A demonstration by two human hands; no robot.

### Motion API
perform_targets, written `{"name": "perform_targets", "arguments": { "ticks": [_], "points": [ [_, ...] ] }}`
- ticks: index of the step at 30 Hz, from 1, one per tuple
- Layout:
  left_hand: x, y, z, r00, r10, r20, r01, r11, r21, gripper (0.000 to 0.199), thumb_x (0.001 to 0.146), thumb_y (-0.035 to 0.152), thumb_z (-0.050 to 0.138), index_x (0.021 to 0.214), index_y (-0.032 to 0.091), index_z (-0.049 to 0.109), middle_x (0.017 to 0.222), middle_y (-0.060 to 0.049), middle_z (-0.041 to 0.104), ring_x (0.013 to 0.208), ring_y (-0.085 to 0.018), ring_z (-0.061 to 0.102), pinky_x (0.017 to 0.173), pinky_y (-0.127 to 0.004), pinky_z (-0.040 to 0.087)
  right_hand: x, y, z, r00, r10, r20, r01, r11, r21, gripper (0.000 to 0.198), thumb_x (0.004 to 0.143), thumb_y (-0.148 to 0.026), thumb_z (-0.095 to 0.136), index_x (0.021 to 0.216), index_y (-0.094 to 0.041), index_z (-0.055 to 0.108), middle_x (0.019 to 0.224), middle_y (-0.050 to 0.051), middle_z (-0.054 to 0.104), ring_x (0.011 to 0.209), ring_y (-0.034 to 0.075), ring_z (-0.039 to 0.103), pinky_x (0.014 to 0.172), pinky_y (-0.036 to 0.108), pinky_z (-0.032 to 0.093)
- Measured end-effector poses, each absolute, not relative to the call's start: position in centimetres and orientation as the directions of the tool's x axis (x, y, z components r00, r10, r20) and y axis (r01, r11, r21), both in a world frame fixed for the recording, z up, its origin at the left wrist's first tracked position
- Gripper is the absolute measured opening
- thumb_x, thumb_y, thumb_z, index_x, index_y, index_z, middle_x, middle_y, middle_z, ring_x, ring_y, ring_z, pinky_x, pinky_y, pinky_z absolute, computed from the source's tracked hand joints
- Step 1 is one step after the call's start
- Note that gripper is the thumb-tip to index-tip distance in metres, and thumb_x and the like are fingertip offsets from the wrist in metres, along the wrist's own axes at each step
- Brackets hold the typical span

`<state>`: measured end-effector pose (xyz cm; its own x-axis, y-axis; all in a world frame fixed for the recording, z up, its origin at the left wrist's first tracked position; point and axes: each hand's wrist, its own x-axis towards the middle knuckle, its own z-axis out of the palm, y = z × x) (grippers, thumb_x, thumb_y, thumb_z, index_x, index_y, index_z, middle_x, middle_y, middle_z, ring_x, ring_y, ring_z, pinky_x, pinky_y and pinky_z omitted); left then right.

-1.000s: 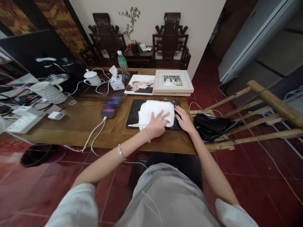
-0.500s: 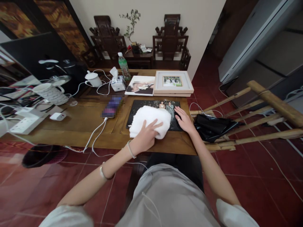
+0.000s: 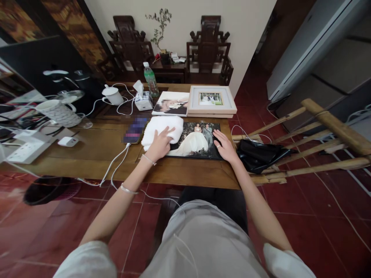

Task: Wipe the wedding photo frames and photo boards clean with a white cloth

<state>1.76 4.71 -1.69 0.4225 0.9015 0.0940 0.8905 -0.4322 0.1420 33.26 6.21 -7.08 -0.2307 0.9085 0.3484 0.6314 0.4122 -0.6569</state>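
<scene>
A folded white towel (image 3: 153, 128) lies over the left end of a dark photo panel (image 3: 199, 143) that shows two people in wedding clothes. My left hand (image 3: 162, 143) grips the towel from above, thumb and forefingers spread across it, the other fingers curled at its right edge. Flat at the panel's right edge rests my right hand (image 3: 225, 146), fingers stretched out, a ring on one of them. The towel and my left hand hide the panel's left part. Just left of the towel is a phone (image 3: 135, 129), partly blurred, with a white cable plugged in.
Behind the panel lie a white-bordered photo (image 3: 171, 104) and a framed picture (image 3: 213, 101). A tissue box (image 3: 143, 101), a green bottle (image 3: 150, 80), a lidded cup (image 3: 112, 95) and a power strip (image 3: 29, 148) stand left. A bamboo rack (image 3: 333, 127) with a black bag (image 3: 257, 156) adjoins the right.
My left hand has slid the towel left and slightly away from me across the panel, uncovering the pictured couple. My right hand has stayed at the right edge.
</scene>
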Motion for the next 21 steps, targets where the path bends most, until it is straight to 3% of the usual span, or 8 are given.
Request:
{"name": "perform_targets", "arguments": {
  "ticks": [10,18,21],
  "points": [
    [2.6,-6.7,0.5,0.534,0.846,0.003,0.84,-0.531,0.111,0.038,0.071,-0.002,0.037,0.077,0.017,0.07,0.152,-0.002,0.036,0.144,-0.03,0.027,0.112,-0.062,0.03,33.0,6.3,-7.1,-0.234,0.91,0.342,0.627,0.41,-0.662,0.045,0.092,-0.031,0.044,0.135,-0.022,0.054,0.145,0.007,0.049,0.14,0.024,0.037,0.118,0.052,0.026],
    [2.1,2.3,0.0,0.493,0.868,0.061,0.867,-0.496,0.051,0.039,0.073,0.002,0.04,0.091,0.016,0.072,0.149,-0.006,0.042,0.139,-0.031,0.035,0.108,-0.058,0.034,33.1,6.2,-7.0,-0.236,0.906,0.351,0.628,0.418,-0.657,0.045,0.092,-0.031,0.044,0.134,-0.022,0.055,0.145,0.008,0.05,0.14,0.024,0.037,0.117,0.052,0.027],
    [1.9,7.0,0.0,0.464,0.882,0.086,0.882,-0.469,0.041,0.04,0.075,0.004,0.04,0.099,0.013,0.071,0.143,-0.013,0.05,0.129,-0.031,0.049,0.104,-0.048,0.041,33.1,6.2,-7.0,-0.239,0.904,0.354,0.627,0.422,-0.655,0.045,0.092,-0.032,0.044,0.134,-0.021,0.055,0.145,0.008,0.05,0.14,0.025,0.037,0.117,0.052,0.027]
  ]
}}
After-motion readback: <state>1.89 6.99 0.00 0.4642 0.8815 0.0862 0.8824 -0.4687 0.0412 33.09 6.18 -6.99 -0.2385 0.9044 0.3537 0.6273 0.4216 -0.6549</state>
